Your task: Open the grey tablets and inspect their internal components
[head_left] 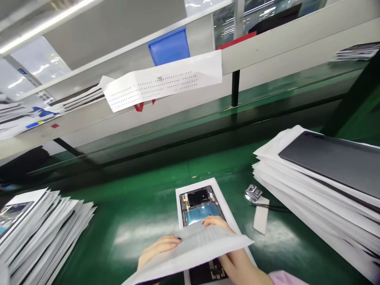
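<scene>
White foam sheet [192, 249] is pinched in our left hand [158, 247] over the near end of the opened tablet [199, 206]; our right hand [218, 223] presses flat there. Next: peel it clear.

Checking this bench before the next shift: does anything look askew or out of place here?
The perforated paper strip hangs crooked off the rail. The left stack of sheets is fanned out unevenly. The left hand and right hand hold a white sheet over the opened device. No damage visible.
</scene>
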`<state>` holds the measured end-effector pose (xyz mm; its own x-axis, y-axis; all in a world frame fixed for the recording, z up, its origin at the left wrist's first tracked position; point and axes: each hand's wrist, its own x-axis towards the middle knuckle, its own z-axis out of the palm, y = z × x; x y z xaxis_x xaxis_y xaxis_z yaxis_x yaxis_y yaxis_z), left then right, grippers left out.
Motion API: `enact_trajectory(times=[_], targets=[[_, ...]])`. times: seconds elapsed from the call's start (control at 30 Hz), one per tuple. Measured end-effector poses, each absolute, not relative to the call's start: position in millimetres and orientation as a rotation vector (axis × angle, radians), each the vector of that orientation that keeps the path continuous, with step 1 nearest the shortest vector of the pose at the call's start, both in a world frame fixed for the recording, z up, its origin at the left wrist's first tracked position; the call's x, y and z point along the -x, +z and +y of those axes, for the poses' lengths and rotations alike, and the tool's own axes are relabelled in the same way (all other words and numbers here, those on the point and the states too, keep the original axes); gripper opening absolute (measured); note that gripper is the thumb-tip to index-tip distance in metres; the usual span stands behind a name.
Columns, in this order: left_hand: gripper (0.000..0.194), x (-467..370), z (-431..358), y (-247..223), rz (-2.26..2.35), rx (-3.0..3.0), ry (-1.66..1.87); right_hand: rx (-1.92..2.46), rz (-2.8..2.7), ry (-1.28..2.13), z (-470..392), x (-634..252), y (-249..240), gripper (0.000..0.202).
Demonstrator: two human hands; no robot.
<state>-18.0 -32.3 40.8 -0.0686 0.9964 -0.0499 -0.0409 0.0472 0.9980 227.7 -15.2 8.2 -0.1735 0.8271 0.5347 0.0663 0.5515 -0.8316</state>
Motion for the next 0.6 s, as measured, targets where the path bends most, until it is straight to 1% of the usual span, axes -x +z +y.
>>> enact_trajectory(times=[0.1, 0.17, 0.23, 0.3, 0.37, 0.47, 0.6], targets=[[0.030, 19, -35, 39, 1.226, -1.336, 1.248, 0.802, -1.619, 0.811, -15, -228, 2, 0.038], [0.028, 20, -45, 43, 1.346, -1.261, 1.282, 0.863, -1.629, 0.837, -17, -229, -1, 0.035], [0.030, 21, -58, 52, 1.509, -1.017, 1.366, 0.950, -1.672, 0.943, -21, -232, -1, 0.035], [0.043, 24, -67, 64, 1.508, -0.775, 1.385, 0.998, -1.719, 1.135, -25, -238, 3, 0.043], [0.049, 26, -68, 74, 1.395, -0.610, 1.332, 0.979, -1.717, 1.352, -29, -244, 9, 0.053], [0.044, 29, -56, 75, 1.280, -0.532, 1.246, 0.864, -1.585, 1.563, -32, -251, 17, 0.061], [0.040, 30, -36, 49, 1.244, -0.552, 1.166, 0.717, -1.364, 1.643, -27, -251, 16, 0.055]])
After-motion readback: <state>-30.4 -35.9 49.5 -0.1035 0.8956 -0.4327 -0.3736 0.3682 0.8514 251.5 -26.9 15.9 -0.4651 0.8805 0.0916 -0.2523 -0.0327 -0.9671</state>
